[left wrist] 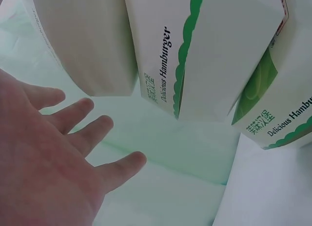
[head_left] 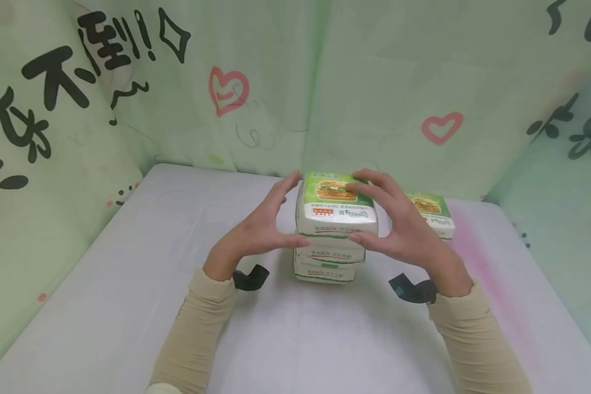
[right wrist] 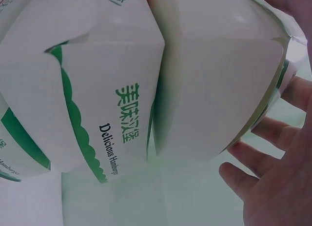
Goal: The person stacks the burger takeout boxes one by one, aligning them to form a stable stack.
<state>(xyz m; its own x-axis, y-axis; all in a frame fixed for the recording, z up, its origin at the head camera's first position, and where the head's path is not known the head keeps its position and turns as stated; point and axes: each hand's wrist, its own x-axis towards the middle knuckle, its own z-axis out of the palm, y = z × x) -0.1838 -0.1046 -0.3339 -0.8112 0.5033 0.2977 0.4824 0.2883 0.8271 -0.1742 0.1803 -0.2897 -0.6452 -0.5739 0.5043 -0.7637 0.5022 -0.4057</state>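
Three white and green paper hamburger boxes stand in a stack in front of me. The top box (head_left: 336,221) carries a burger picture and juts toward me over the middle box (head_left: 332,253); beneath is the bottom box (head_left: 325,272). My left hand (head_left: 258,227) is at the stack's left side, fingers spread, and the left wrist view shows a gap between them and the top box (left wrist: 87,45). On the other side, my right hand (head_left: 406,227) has its fingers extended at the edge of the top box (right wrist: 214,84), overlapping its upper face in the head view.
Another hamburger box (head_left: 440,224) sits on the table behind my right hand. The white table (head_left: 128,306) has a pink stain on its right. Pale green curtains (head_left: 374,93) with black writing and red hearts enclose the back and sides.
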